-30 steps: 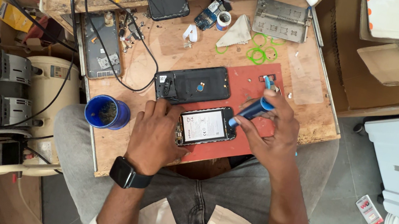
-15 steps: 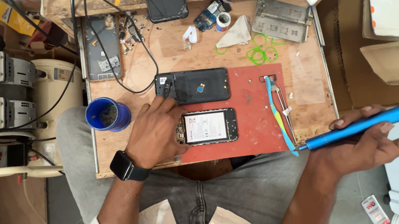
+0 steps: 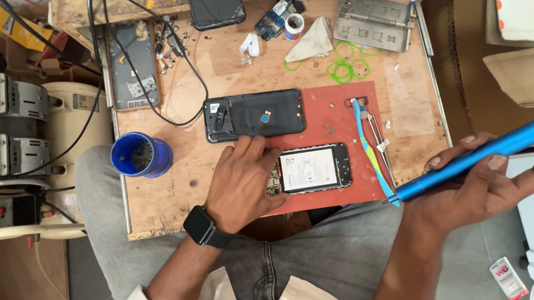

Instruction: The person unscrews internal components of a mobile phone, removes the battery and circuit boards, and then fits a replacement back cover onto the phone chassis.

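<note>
Right hand [image 3: 472, 195], right of centre in the frame and off the table's edge, grips a long smooth blue metal screwdriver barrel [image 3: 482, 157] — fingers wrapped round it, barrel slanting up toward the right edge of the frame, tip down beside the mat's lower right corner. Left hand [image 3: 243, 182] lies flat and open at lower centre, fingertips touching the left end of an opened smartphone with its pale battery exposed [image 3: 314, 169], which rests on a matte red rubber mat [image 3: 331, 110]. Just above, a glossy black phone back cover [image 3: 255, 115] straddles the mat's left edge. The scuffed, paint-flecked wooden work board [image 3: 202, 190] is crowded along its top — bare wood only lower left, beside a round blue plastic cup [image 3: 141, 155] hanging off the left rim. Black smartwatch [image 3: 205, 226] on the left wrist.
</note>
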